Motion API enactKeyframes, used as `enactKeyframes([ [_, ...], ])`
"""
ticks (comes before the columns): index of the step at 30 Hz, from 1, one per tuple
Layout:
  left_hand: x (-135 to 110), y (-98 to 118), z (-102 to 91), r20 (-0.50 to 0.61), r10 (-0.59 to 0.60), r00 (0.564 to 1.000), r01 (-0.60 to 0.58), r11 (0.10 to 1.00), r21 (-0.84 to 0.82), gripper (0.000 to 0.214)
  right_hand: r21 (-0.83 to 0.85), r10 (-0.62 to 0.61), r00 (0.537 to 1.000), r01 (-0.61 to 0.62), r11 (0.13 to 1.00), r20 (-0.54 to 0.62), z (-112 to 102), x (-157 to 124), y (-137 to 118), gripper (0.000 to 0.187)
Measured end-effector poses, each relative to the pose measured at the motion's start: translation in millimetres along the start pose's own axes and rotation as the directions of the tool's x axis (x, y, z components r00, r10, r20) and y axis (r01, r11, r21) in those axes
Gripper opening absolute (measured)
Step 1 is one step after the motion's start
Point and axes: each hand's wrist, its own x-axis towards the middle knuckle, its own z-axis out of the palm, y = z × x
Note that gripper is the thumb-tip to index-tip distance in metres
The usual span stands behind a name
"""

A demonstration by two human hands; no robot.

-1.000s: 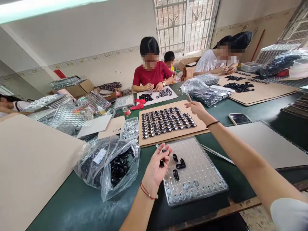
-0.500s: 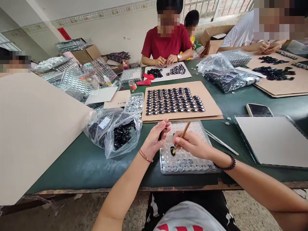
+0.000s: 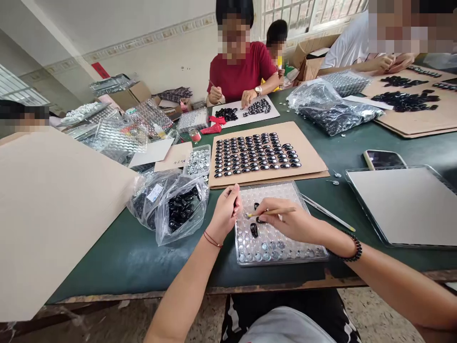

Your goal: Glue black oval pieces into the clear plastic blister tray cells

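Observation:
My right hand [image 3: 282, 216] pinches a thin wooden stick [image 3: 280, 211] with a yellowish tip. The stick lies nearly level over a clear plastic tray [image 3: 246, 245] of round pockets, its tip pointing left. Beside the tray's left edge, my left hand [image 3: 225, 207] is curled closed; dark bits of a glossy black oval piece show between its fingers. Below the stick tip a black oval piece [image 3: 253, 230] rests on the tray, and others lie partly behind my right fingers. Silvery round discs [image 3: 273, 246] fill some front pockets.
Rows of black pieces [image 3: 255, 153] cover a cardboard sheet [image 3: 314, 164] behind the tray. An open plastic bag [image 3: 182, 207] of black pieces and a tub [image 3: 197, 161] of silvery discs stand left. White tweezers [image 3: 328, 213], a phone [image 3: 383, 159] and a lidded tray [image 3: 403, 205] lie right. Co-workers sit opposite.
My right hand has tipped the stick from steep to nearly level, and its tip has left the black piece and moved up and left. My left hand has turned and its fingers curl in more.

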Motion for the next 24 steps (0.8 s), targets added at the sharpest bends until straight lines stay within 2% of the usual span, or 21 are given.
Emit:
enactKeyframes([
  [4, -3, 1, -0.6, -0.075, 0.08, 0.994, -0.059, 0.967, 0.25, 0.039, -0.104, 0.018, 0.979, -0.039, 0.994, -0.202, -10, -8, 20, 0.014],
  [6, -6, 1, 1.4, -0.049, 0.1, 0.994, -0.072, 0.911, 0.406, 0.036, -0.112, 0.017, 0.967, -0.047, 0.993, -0.254, -10, -12, 24, 0.014],
  [11, -12, 2, 11.2, 0.065, 0.152, 0.986, -0.152, 0.674, 0.723, 0.027, -0.154, 0.01, 0.972, -0.048, 0.987, -0.237, -7, -17, 23, 0.017],
  [14, -14, -1, 15.5, 0.105, 0.214, 0.971, -0.217, 0.606, 0.766, 0.025, -0.219, -0.005, 0.984, -0.034, 0.975, -0.179, -5, -18, 23, 0.018],
  [17, -16, -6, 16.3, 0.106, 0.25, 0.962, -0.248, 0.645, 0.723, 0.022, -0.277, -0.037, 0.989, -0.004, 0.961, -0.14, -3, -18, 24, 0.019],
  [20, -16, -8, 14.8, 0.091, 0.219, 0.971, -0.216, 0.658, 0.721, 0.01, -0.302, -0.065, 0.988, 0.02, 0.953, -0.141, -2, -18, 25, 0.019],
  [24, -14, -7, 14.2, 0.111, 0.232, 0.966, -0.227, 0.565, 0.793, 0.011, -0.293, -0.062, 0.981, 0.006, 0.956, -0.181, 0, -17, 26, 0.018],
])
